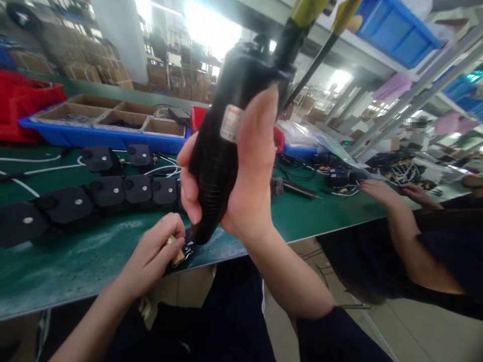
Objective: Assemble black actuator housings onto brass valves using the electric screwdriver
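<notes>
My right hand [254,186] is wrapped around a black electric screwdriver [213,143], raised close to the camera with its narrow end pointing down. Below it, at the bench's front edge, my left hand [153,254] pinches a small brass-coloured part [178,257]. A dark piece with thin metal bits lies against that part; its exact shape is blurred. The screwdriver's lower end appears just right of my left fingers; whether it touches the part I cannot tell. Behind my left hand, black box-shaped units [107,191] stand in a row on the green bench [113,251].
A blue divided tray [109,137] with small parts and a red bin [26,110] stand at the back left. White cables [30,160] run between the units. On the right, a co-worker's hands [381,193] are at other parts. A blue bin [400,32] sits overhead.
</notes>
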The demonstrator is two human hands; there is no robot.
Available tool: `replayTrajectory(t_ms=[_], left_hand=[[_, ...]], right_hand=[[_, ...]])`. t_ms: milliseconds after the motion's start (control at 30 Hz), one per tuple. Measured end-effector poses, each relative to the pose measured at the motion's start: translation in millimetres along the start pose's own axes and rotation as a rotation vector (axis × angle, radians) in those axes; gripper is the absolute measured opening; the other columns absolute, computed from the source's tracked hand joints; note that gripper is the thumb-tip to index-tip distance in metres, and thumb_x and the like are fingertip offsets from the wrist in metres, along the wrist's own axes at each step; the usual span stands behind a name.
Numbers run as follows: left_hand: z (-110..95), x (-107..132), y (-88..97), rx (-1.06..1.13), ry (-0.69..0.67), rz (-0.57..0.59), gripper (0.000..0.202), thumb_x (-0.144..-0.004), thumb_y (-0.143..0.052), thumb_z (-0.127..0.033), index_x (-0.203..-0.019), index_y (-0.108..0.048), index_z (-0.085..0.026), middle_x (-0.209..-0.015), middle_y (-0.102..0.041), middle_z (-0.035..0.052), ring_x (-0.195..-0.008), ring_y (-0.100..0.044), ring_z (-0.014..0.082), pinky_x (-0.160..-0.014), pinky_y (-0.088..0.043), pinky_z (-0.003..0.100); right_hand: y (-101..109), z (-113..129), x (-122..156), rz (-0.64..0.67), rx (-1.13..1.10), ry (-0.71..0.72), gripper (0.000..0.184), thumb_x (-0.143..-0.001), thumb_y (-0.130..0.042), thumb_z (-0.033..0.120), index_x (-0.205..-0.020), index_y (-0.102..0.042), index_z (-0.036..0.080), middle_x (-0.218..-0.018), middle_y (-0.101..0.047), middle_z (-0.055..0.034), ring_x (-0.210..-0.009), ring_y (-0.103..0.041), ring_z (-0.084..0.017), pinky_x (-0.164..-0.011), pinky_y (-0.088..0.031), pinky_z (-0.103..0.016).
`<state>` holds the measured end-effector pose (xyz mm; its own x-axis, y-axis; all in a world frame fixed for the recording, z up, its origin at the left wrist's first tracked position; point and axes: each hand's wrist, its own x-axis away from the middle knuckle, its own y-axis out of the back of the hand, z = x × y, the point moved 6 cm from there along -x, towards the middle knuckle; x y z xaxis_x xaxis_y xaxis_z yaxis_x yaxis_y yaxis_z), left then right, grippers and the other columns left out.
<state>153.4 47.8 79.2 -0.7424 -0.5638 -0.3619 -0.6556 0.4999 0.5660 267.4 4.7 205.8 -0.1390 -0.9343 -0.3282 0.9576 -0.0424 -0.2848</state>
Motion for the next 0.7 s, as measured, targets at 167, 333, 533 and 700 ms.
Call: replayTrajectory(t_ms=[167,333,533,700], left_hand=[[0,-2,-0.8,-0.002,-0.029,-0.052,0.029,-0.097,-0.039,-0.032,-0.072,-0.052,-0.023,-0.073,-0.056,-0.001,-0.068,-0.054,0.0179,-0.063,-0.041,0.03],[-4,-2,1.0,-0.006,-0.076,-0.086,0.027,-0.096,-0.04,-0.029,-0.075,-0.057,-0.022,-0.072,-0.057,-0.0019,-0.066,-0.052,0.0169,-0.062,-0.041,0.029],[-4,-2,0.2,0.003,-0.114,-0.113,0.025,-0.096,-0.04,-0.026,-0.082,-0.061,-0.023,-0.076,-0.058,-0.0014,-0.077,-0.056,0.0181,-0.072,-0.047,0.029],[-7,-3,2.1,-0.01,-0.105,-0.107,0.025,-0.095,-0.04,-0.026,-0.082,-0.062,-0.023,-0.073,-0.058,-0.0015,-0.075,-0.057,0.0189,-0.068,-0.047,0.029]], right_hand=[[-2,-4,3,-0.024,0.01,0.011,0.077,-0.074,-0.039,0.097,-0.068,-0.053,0.022,-0.052,-0.05,0.0034,-0.042,-0.048,-0.01,-0.038,-0.042,-0.022],[-5,-5,6,0.011,0.048,0.041,0.072,-0.075,-0.047,0.092,-0.067,-0.052,0.022,-0.053,-0.049,0.0038,-0.044,-0.048,-0.01,-0.044,-0.049,-0.023],[-7,-11,5,0.074,0.068,0.061,0.067,-0.082,-0.052,0.082,-0.055,-0.044,0.021,-0.046,-0.046,0.0041,-0.042,-0.048,-0.01,-0.043,-0.047,-0.022],[-8,-11,3,0.059,-0.025,0.074,0.066,-0.082,-0.058,0.08,-0.055,-0.046,0.021,-0.047,-0.047,0.0046,-0.041,-0.047,-0.009,-0.04,-0.041,-0.022]])
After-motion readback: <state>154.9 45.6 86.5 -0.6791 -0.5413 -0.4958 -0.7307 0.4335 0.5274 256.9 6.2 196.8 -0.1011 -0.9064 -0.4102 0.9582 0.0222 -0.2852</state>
